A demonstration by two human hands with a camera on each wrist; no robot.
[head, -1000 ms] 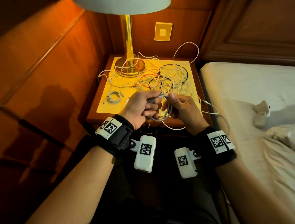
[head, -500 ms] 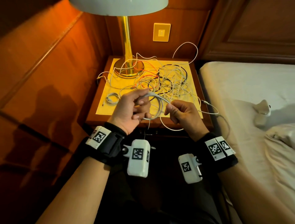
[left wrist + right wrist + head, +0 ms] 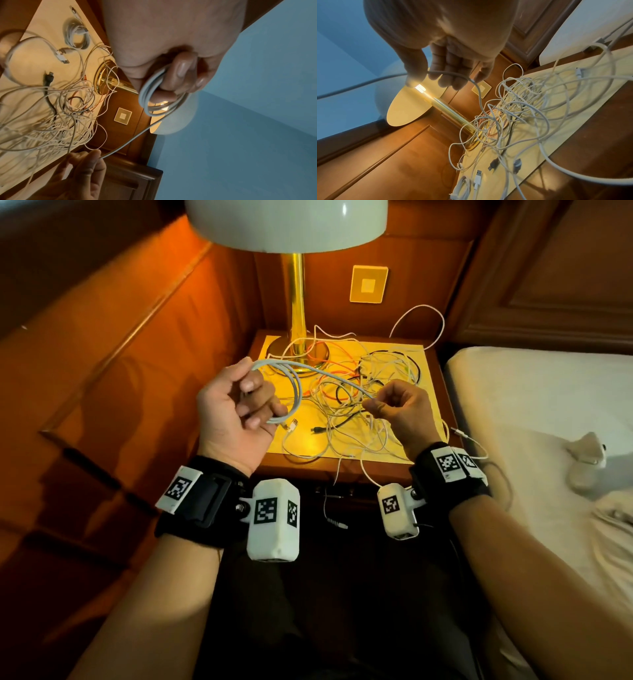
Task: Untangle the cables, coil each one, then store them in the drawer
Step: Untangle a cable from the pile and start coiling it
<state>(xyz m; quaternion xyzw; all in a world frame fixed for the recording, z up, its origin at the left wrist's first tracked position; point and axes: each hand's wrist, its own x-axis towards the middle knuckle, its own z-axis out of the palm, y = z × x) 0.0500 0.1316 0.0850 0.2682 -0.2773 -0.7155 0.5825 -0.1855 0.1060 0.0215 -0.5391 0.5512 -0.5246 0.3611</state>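
Note:
My left hand is raised above the nightstand's left side and grips a loose coil of pale grey cable, fingers curled through its loops. One strand runs from the coil to my right hand, which pinches it between thumb and fingertips. Beyond that pinch the cable drops into a tangle of white, orange and black cables lying on the yellow mat. In the left wrist view a small white cable lies coiled on the mat.
A brass lamp with a white shade stands at the back left of the nightstand, cables draped round its base. The bed borders the right side and wood panelling the left. A white cable hangs over the front edge.
Both hands have risen and moved apart. The left hand carried the coil up and to the left, and a length of cable now stretches between the two hands.

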